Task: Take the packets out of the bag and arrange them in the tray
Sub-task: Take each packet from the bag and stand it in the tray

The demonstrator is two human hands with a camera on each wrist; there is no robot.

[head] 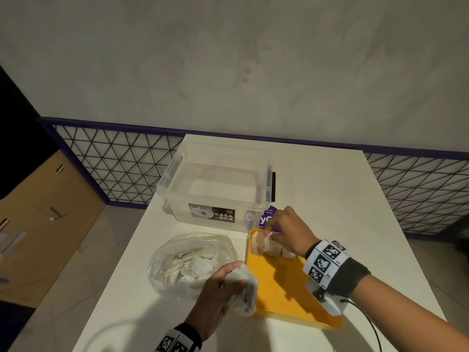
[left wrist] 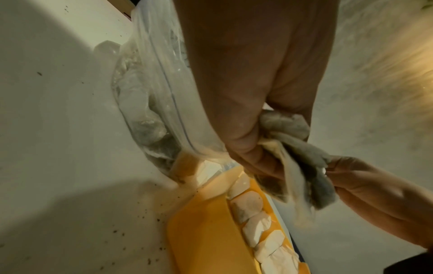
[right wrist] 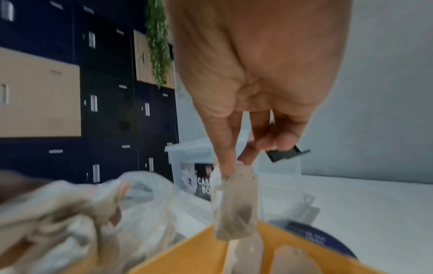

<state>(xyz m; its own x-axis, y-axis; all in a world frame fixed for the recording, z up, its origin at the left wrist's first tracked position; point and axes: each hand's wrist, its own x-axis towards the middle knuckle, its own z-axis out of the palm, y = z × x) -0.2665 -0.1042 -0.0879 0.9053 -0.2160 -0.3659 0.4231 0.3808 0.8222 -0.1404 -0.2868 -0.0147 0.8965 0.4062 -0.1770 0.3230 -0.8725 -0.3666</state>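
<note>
A clear bag point(head: 190, 252) with several white packets lies on the white table, left of the yellow tray point(head: 279, 283). My left hand point(head: 236, 278) grips a bunch of packets point(head: 245, 288) at the tray's near left edge; the left wrist view shows this bunch point(left wrist: 295, 133) in the curled left hand point(left wrist: 264, 148). My right hand point(head: 269, 231) pinches one packet point(head: 266, 241) at the tray's far left corner. In the right wrist view that packet point(right wrist: 236, 204) hangs from the right hand point(right wrist: 230, 166). A row of packets point(head: 275, 250) lines the tray's far edge.
A clear lidded storage box point(head: 215, 184) stands behind the bag and tray, with a purple round item point(head: 266, 219) beside it. The table edge point(head: 114, 275) runs close to the bag on the left. A wire mesh fence point(head: 121, 161) backs the table.
</note>
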